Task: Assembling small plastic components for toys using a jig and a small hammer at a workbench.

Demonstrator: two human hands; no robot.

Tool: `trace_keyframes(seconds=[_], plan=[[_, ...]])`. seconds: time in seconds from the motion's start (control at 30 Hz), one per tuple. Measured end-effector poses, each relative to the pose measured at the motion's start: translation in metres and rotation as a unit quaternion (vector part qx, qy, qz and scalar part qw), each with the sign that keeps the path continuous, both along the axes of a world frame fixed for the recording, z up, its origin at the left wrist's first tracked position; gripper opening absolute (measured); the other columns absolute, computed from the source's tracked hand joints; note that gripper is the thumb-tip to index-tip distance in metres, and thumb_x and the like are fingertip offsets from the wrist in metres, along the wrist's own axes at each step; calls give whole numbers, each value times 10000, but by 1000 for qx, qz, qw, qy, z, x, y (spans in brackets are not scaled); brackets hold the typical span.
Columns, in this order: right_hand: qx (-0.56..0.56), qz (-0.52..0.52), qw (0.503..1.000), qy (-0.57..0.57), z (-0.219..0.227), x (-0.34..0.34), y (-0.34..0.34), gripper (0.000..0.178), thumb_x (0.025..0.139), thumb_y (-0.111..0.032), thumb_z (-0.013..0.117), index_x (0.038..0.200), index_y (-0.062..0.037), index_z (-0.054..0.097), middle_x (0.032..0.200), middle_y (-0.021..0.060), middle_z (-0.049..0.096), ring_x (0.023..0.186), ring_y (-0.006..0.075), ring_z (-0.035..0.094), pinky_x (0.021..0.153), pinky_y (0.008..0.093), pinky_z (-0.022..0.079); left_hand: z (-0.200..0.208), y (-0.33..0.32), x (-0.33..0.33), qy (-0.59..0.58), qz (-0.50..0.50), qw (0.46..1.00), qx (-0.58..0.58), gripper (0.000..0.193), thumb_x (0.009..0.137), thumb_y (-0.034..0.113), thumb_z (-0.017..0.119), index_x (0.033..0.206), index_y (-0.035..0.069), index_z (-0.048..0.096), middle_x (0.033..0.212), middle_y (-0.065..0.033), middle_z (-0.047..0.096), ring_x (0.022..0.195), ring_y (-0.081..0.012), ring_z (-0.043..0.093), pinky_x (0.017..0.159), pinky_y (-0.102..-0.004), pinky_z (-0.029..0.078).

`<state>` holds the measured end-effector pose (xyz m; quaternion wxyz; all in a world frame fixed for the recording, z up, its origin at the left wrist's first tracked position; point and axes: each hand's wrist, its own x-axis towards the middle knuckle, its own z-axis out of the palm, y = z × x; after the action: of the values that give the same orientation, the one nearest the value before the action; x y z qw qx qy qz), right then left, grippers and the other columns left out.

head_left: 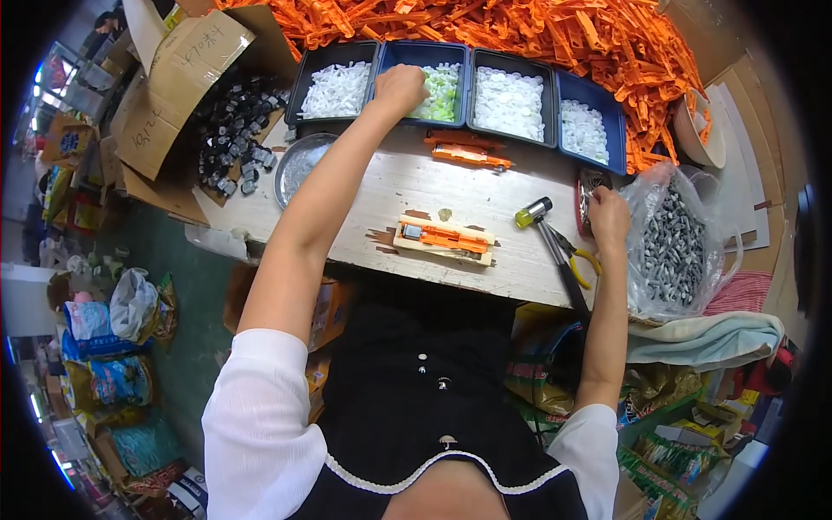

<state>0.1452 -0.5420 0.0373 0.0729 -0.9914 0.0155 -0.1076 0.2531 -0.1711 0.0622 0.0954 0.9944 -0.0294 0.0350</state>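
My left hand (400, 89) is at a blue bin (469, 74) of small pale green and white plastic pieces (440, 94). Its fingers are curled together, and whatever they hold is hidden. On the right, my right hand (609, 213) pinches at the edge of a small dark box of tiny parts (588, 184); nothing between the fingertips can be made out. In front of me lies a pale wooden block (416, 246) with an orange plastic shell (455, 240) and a dark grey square piece (412, 231) set in it. Behind it rests an orange assembly (469, 154).
Bins of white pieces (510, 97) flank the blue one, with heaped orange parts (520, 30) behind. Dark blocks (230, 143) spill from a carton at left, beside a round metal dish (293, 165). A hammer (536, 212), yellow-handled pliers (582, 260) and a clear bag (672, 247) lie right.
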Motion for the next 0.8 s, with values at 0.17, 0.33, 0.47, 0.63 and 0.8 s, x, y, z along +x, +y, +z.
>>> trace_keyframes(seconds=[0.17,0.33,0.47,0.63,0.8], plan=[[14,27,998,-46,-3,-7,0,121,782,-128,531,782,-41,615,851,173,576,795,365,566,673,459,450,-3,6,2,-64,14,992,-105,242,763,260,583,832,41,662,792,-149,645,788,-290,620,676,-388,479],[17,7,1000,-16,-6,-15,2,142,812,-147,531,828,-38,619,867,168,581,828,357,557,707,432,437,15,1,-20,15,97,847,-523,290,789,265,519,733,2,628,620,-96,590,527,-174,577,443,-296,440],[22,26,999,-25,-6,-22,0,148,821,-132,521,849,-34,628,860,166,578,821,361,555,703,425,436,21,7,-48,25,77,699,-711,285,786,226,482,747,-31,599,601,-68,544,458,-131,499,392,-252,412],[46,63,996,-53,-2,-29,1,154,817,-115,529,896,-40,638,847,162,574,805,361,552,702,414,433,13,11,-84,109,1,553,-826,303,821,177,446,961,-64,564,726,-83,586,591,-149,560,506,-288,475],[148,130,970,-143,13,-37,23,126,818,-56,537,903,-23,624,797,138,555,738,311,550,656,349,427,1,-1,-145,177,-48,466,-865,346,854,151,419,1076,-93,522,797,-101,602,657,-154,572,584,-304,487]])
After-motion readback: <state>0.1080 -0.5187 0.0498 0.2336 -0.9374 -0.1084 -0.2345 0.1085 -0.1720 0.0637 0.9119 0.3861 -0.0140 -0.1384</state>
